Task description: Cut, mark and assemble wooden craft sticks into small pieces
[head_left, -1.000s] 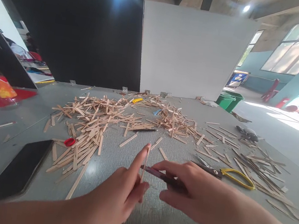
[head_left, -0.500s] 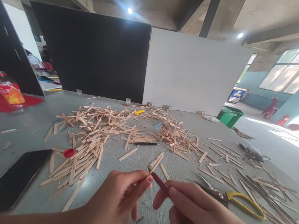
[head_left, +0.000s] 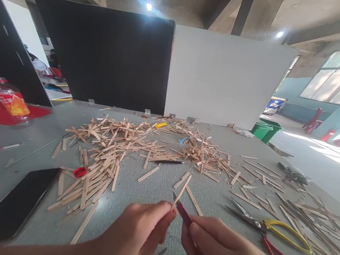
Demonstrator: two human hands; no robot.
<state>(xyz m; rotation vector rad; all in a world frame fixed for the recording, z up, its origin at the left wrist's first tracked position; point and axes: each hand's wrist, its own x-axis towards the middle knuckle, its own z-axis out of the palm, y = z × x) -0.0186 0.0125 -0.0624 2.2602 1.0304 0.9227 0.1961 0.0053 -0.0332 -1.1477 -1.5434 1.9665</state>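
Observation:
Between the thumb and fingers of my left hand [head_left: 142, 225] a thin wooden craft stick [head_left: 183, 189] is pinched, its free end slanting up and away. My right hand [head_left: 219, 245] grips a knife with a dark red handle [head_left: 184, 215]. Its short blade [head_left: 174, 195] lies against the stick just beyond my left fingertips; whether it cuts into the wood I cannot tell. Two loose sticks lie on the table close beyond my hands, one of them a longer stick [head_left: 194, 200]. Right of my right hand rest scissors [head_left: 262, 227] with one yellow and one red handle.
Piles of craft sticks [head_left: 104, 156] spread over the grey table [head_left: 144, 192]. A black phone-like slab [head_left: 14, 206] and a red bottle cap [head_left: 80, 172] lie left. A dark pen [head_left: 169, 162] and a yellow object [head_left: 161, 125] are farther back. A drink bottle [head_left: 12, 99] stands far left.
The knife has shifted and its blade now shows on the far side of the stick. My right hand has dropped slightly, and the stick stands a little steeper. The view has turned slightly left.

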